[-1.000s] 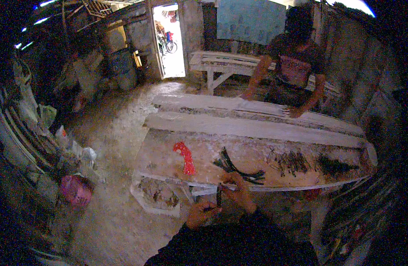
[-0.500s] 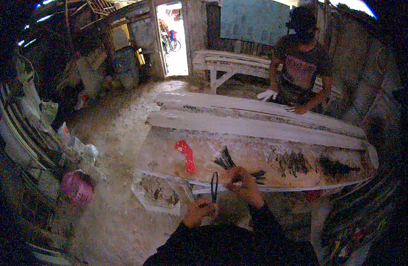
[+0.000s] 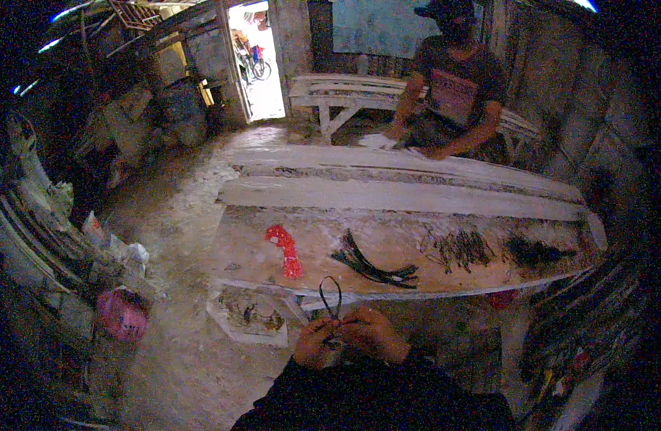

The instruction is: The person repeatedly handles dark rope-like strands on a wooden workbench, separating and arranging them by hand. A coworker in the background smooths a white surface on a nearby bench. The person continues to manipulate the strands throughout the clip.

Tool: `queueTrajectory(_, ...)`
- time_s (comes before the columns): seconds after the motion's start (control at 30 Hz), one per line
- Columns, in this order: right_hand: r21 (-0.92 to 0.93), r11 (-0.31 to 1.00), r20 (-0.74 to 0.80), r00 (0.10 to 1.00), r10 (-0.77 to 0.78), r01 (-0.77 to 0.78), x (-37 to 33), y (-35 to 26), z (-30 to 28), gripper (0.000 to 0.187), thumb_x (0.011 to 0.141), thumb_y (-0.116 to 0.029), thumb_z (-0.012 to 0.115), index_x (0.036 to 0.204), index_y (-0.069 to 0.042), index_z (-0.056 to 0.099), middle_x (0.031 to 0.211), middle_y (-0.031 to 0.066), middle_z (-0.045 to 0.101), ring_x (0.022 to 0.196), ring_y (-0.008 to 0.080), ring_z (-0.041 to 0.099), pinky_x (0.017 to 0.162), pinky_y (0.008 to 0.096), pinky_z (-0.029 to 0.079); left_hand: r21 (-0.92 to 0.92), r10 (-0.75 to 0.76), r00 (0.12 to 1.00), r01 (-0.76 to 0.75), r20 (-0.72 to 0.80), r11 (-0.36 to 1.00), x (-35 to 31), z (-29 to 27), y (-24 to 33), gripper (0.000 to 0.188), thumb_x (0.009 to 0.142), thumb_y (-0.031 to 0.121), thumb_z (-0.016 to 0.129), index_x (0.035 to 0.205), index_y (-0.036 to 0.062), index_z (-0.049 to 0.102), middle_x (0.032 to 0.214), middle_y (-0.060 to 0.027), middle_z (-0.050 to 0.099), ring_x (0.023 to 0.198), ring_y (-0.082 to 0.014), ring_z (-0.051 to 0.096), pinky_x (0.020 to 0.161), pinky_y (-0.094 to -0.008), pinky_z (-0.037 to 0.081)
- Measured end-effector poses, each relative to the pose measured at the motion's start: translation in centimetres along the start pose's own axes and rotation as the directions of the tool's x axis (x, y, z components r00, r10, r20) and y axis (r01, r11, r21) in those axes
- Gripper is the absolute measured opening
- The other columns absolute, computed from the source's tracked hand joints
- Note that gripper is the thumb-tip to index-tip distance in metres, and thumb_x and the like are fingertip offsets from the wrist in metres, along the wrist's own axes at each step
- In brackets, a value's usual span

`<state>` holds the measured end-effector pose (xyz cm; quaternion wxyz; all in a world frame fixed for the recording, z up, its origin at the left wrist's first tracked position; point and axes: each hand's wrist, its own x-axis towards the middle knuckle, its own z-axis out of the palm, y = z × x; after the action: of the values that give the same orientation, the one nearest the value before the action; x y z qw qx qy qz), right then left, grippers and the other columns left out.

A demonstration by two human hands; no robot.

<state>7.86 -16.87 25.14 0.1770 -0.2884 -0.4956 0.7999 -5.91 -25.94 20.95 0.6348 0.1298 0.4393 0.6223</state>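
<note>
A thin black strip bent into a loop (image 3: 331, 296) stands up from my closed fingers at the table's near edge. My left hand (image 3: 315, 345) grips its base. Against it, my right hand (image 3: 378, 336) is pinched at the same spot; the exact hold between the fingertips is hidden. Just beyond, on the wooden table (image 3: 244, 251), lies a curved bundle of black strips (image 3: 373, 267). To its left is a red beaded-looking piece (image 3: 287, 251). Farther right are a spread of thin dark loops (image 3: 460, 248) and a dark tangled heap (image 3: 535, 251).
Across the table a person (image 3: 452, 93) leans in with both hands near a pale item. An open box with scraps (image 3: 251, 316) sits at the table's near left corner. A pink container (image 3: 122, 314) stands left; long dark strips (image 3: 582, 330) are piled right. A bench (image 3: 327, 90) stands behind.
My right hand has come back from above the black bundle and met my left hand at the loop's base. The whole bundle is now uncovered. The person opposite has leaned forward.
</note>
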Motion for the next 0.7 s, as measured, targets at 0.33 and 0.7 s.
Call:
queueTrajectory(0.33, -0.084, 0.945, -0.102, 0.941, -0.324, 0.316, -0.9, 1.9, -1.0, 0.008, 0.078, -0.01, 0.061, 0.084, -0.007, 0.057, 0.079, 0.0022, 0.057, 0.074, 0.012, 0.053, 0.063, 0.0239, 0.042, 0.216, 0.094, 0.989, -0.068, -0.113, 0.974, -0.6, 2.0, -0.6, 0.015, 0.077, 0.017, 0.062, 0.084, 0.0046, 0.059, 0.077, -0.0037, 0.058, 0.068, -0.0144, 0.054, 0.058, -0.027, 0.045)
queueTrajectory(0.7, -0.401, 0.87, -0.159, 0.913, -0.375, 0.287, -2.1, 1.7, -0.4, 0.007, 0.08, -0.007, 0.057, 0.084, -0.004, 0.062, 0.085, 0.0067, 0.063, 0.081, 0.0153, 0.058, 0.075, 0.0274, 0.044, 0.321, 0.282, 0.959, -0.269, 0.005, 0.908, -0.4, 1.7, -0.8, 0.013, 0.075, 0.014, 0.064, 0.08, 0.0028, 0.06, 0.077, -0.004, 0.059, 0.067, -0.012, 0.054, 0.059, -0.0255, 0.046)
